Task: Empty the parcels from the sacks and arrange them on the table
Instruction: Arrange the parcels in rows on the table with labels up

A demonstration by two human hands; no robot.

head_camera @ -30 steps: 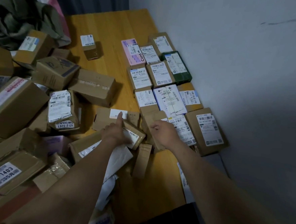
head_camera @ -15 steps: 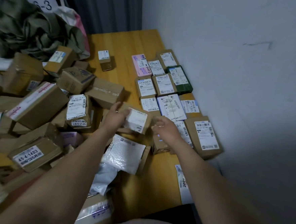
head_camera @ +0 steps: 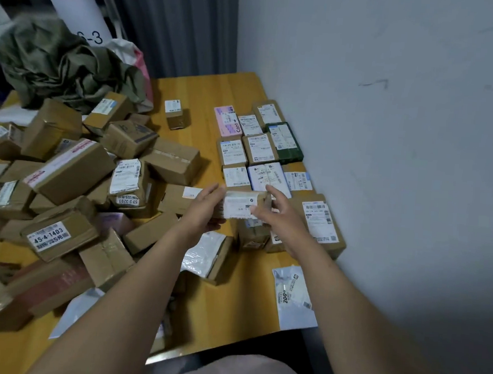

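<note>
— Over on the left of the tabletop [head_camera: 187, 101], what do you have?

— My loose heap of cardboard boxes [head_camera: 74, 174], tumbled at all angles, with the crumpled green sack [head_camera: 61, 65] lying behind them at the far edge.

— And your arms?

— Both reach forward over the wood, forearms bare, converging in the middle. My left hand [head_camera: 206, 204] is turned palm inward, its fingers closed on the left end of a small labelled parcel [head_camera: 242, 204]. My right hand [head_camera: 278, 215] meets it from the other side, thumb and fingers pinching the right end. So the parcel is held between both hands, lifted above the tabletop.

— What's to the right?

— Neat rows of arranged parcels [head_camera: 259, 149], labels up, beside the wall [head_camera: 388, 138]. A white mailer [head_camera: 293, 298] lies near my right forearm.
</note>
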